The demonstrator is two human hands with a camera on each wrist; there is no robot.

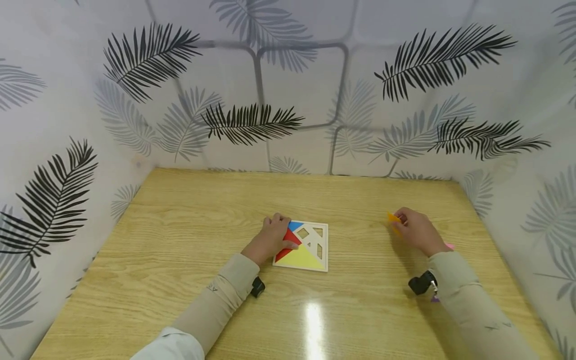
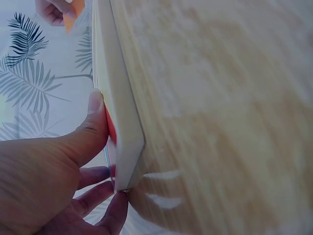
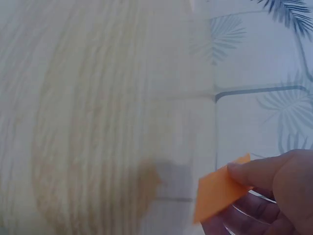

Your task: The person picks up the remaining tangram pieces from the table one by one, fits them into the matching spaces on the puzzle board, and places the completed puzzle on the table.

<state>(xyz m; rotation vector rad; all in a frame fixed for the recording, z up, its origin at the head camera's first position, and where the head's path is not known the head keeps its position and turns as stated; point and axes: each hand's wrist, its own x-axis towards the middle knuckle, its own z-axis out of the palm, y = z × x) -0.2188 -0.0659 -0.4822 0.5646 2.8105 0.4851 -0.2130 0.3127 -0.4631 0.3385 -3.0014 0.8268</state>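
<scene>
A white tangram board (image 1: pixel 325 267) lies flat on the table, holding a blue piece (image 1: pixel 295 225), a red piece (image 1: pixel 294 237) and a yellow piece (image 1: pixel 301 257). Several cut-outs on its right side show bare. My left hand (image 1: pixel 271 239) grips the board's left part, thumb across the red piece and fingers round the edge, as the left wrist view (image 2: pixel 63 166) also shows. Off to the right, above the table, my right hand (image 1: pixel 418 231) pinches a flat orange tangram piece (image 3: pixel 220 188) between thumb and fingers; the fingers hide part of it.
A pink thing (image 1: pixel 450 246) shows partly behind the right wrist. Near the right wrist's black camera (image 1: pixel 421 283) is a small purple thing (image 1: pixel 435 299). The wooden table (image 1: pixel 202 210) is bounded by leaf-patterned cloth (image 1: pixel 297 150) at the back and sides.
</scene>
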